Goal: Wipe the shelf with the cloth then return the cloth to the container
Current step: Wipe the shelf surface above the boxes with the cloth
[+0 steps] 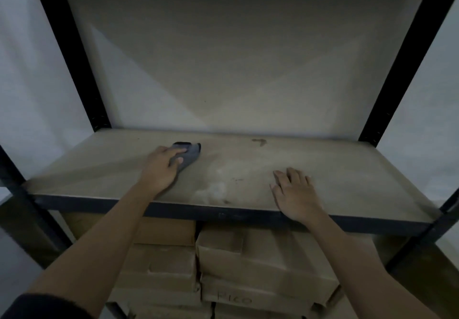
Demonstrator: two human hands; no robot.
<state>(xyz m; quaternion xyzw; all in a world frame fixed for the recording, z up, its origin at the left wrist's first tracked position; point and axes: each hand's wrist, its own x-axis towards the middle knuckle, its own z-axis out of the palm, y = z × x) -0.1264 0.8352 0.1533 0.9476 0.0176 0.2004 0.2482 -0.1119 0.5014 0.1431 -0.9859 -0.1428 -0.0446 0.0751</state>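
Grey folded cloth [190,155] is lying on the beige board shelf with the dark metal front edge [347,177], left of centre in the frame and towards the back of the board. Left hand [161,167] is pressing down on the cloth's near-left part, fingers [179,150] lying fairly straight across the top of it rather than wrapping round it; the far-right end of the cloth is sticking out past the fingertips. Right hand [295,193] is resting palm-down on the bare board at lower right of centre, fingers spread and relaxed, holding nothing, wrist crossing the front edge. Both hands are well apart from each other. Small brown stain [259,141] is sitting near the back of the board, right of the cloth and apart from it. Pale whitish smudge [213,189] is showing on the board between the two hands, near the front edge. Black metal uprights [74,57] are framing the shelf at left and right. Brown cardboard boxes [248,256] are sitting stacked below the shelf in the lower middle of the frame; handwriting on one is too blurred to read surely.
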